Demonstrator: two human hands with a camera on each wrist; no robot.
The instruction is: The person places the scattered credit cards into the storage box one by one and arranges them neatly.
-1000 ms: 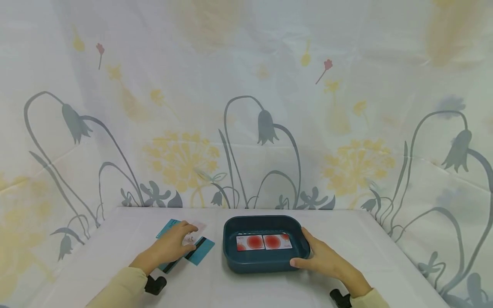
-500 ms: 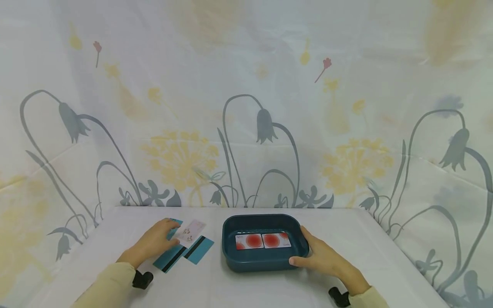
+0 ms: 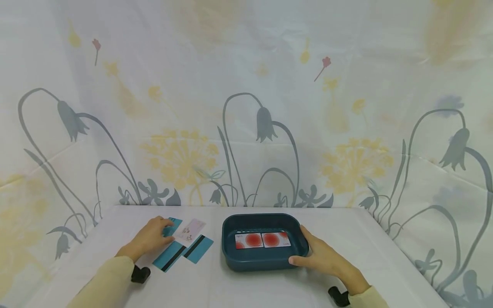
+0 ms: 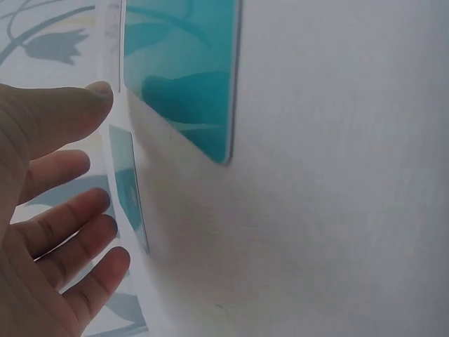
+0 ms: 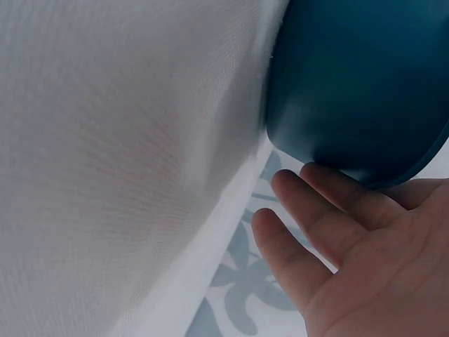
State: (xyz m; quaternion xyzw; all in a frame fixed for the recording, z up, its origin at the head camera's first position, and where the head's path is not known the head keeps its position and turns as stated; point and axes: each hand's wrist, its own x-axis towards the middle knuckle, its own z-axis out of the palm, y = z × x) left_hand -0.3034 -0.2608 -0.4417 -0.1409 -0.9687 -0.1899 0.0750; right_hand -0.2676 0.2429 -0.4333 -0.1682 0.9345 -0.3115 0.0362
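My left hand hovers over the left side of a group of flat cards, its fingers loosely bent with nothing between them. Under its fingertips lies a teal card, partly covered. A pale pink card with dark writing lies beside it. Nearer to me are a teal card with a black stripe and a smaller-looking striped teal card. My right hand holds the right end of a dark teal plastic box, thumb on the near wall, fingers along the far right corner. Two white-and-red cards lie side by side inside.
A white cloth covers the table. Behind it hangs a pale curtain printed with grey and yellow flowers. A black wrist mount sits under my left wrist, another under the right.
My left hand has moved left, off the pink card and the striped teal cards, to above the far-left teal card. My right hand and the box stay in place.
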